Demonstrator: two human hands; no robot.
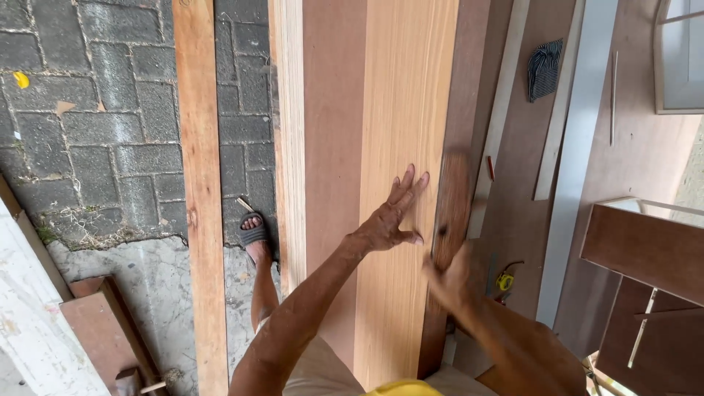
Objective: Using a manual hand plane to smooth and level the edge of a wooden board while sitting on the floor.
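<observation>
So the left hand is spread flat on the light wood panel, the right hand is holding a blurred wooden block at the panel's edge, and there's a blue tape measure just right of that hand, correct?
Nearly. The head view shows the left hand spread on the light wood panel and the right hand holding the blurred wooden block at its edge, but the tape measure is yellow, not blue.

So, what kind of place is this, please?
Probably an outdoor carpentry work area: long wooden boards lie over a paved stone ground, a yellow tape measure sits nearby, and the left hand rests flat on a board.
</observation>
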